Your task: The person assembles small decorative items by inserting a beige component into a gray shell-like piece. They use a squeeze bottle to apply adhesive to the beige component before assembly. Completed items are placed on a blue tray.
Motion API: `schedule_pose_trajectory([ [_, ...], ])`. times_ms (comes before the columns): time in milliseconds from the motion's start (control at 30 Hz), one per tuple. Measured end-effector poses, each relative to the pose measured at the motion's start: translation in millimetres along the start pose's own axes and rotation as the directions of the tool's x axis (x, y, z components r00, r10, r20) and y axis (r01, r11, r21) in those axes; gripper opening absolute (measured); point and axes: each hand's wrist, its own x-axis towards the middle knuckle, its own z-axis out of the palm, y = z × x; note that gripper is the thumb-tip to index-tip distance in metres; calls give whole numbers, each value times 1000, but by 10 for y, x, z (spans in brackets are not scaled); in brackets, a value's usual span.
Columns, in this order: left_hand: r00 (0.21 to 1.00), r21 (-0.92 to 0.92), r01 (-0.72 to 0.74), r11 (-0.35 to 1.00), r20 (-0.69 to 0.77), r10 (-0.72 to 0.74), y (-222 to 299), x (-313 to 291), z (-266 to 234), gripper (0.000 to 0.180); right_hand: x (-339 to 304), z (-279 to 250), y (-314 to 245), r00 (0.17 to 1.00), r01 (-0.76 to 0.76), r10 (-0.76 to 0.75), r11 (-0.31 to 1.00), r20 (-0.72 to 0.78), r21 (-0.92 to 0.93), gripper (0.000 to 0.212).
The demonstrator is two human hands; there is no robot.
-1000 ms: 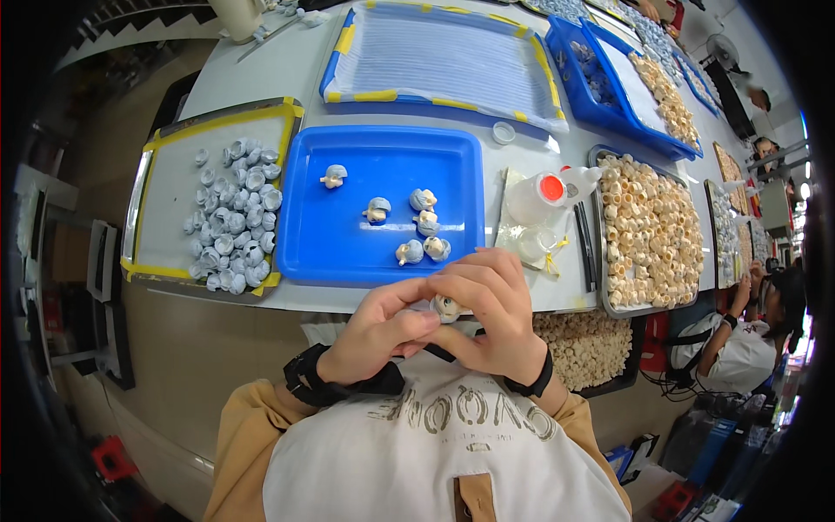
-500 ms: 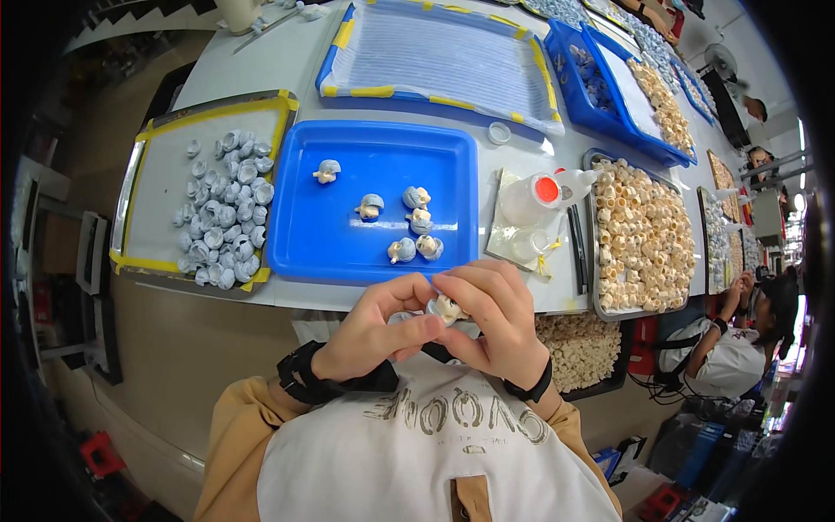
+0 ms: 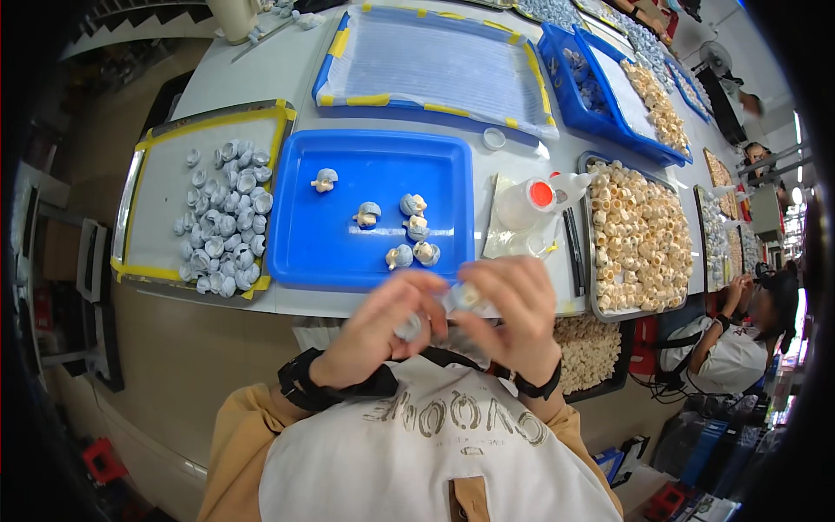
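My right hand [image 3: 515, 317] pinches a small cream doll head with a pale blue-grey cap [image 3: 467, 297]; both are blurred by motion. Curled fingers of my left hand [image 3: 370, 335] hold a loose pale blue-grey shell cap [image 3: 408, 327] in the palm. The hands are apart, just in front of the table edge. Beyond them lies a blue tray [image 3: 322, 252], with several capped doll heads [image 3: 368, 215] spread over it. Blue-grey shell caps [image 3: 228, 204] are heaped on a yellow-taped board [image 3: 156, 187] at the left. At the right, a metal tray [image 3: 598, 306] holds many cream head pieces [image 3: 639, 235].
Between the trays stand a bottle with a red top [image 3: 522, 205] and dark sticks [image 3: 574, 252]. A paper-lined tray [image 3: 435, 65] lies at the back, near a blue bin [image 3: 557, 83]. Another person [image 3: 718, 348] sits at the far right.
My hands have parted: the right has moved right with the capped doll head, the left slightly left. The shell cap in my left palm now shows more. My view has shifted slightly.
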Motion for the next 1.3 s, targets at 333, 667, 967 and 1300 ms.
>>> schedule_pose_trajectory([
  [333, 885, -274, -455, 848, -30, 465, -31, -112, -135, 32, -111, 375, 20, 910, -352, 382, 917, 159, -187, 55],
  [667, 939, 73, -316, 946, -115, 323, 30, -17, 71, 35, -489, -1057, 405, 677, -720, 630, 675, -381, -163, 18],
  [967, 989, 225, -143, 964, -3, 148, 18, 7, 117, 27, -1471, -1381, 919, 576, -781, 749, 386, -328, -490, 30],
  [1300, 995, 204, -94, 975, 55, 84, 53, -8, 166, 31, -1240, -1386, 887, 522, -767, 809, 306, -272, -564, 17],
])
